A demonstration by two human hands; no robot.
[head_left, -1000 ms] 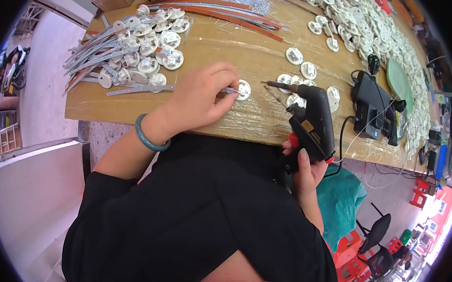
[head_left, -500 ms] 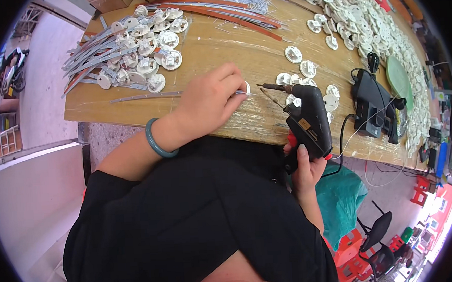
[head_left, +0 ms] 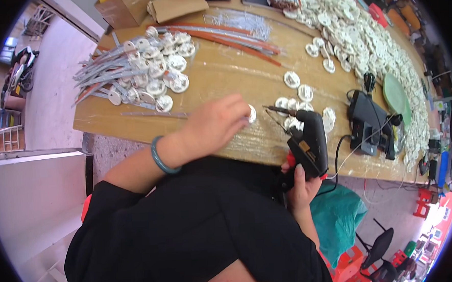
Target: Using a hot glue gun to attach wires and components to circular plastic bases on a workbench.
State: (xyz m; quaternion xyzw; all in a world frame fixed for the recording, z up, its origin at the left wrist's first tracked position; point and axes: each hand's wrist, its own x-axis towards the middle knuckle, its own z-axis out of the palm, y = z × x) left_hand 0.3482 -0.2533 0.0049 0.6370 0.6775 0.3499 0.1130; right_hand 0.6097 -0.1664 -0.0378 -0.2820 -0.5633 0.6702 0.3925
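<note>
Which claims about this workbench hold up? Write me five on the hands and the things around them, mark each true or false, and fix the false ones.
1. The right hand holds a black pistol-shaped tool. True.
2. The blue-green bracelet is on the right forearm. False: it is on the left forearm.
3. The left hand has its fingertips next to a white disc. True.
4. The green dish lies at the left, among metal strips. False: it lies at the right, by the large heap of white discs.
5. A black boxy device lies to the right of the pistol-shaped tool. True.
</note>
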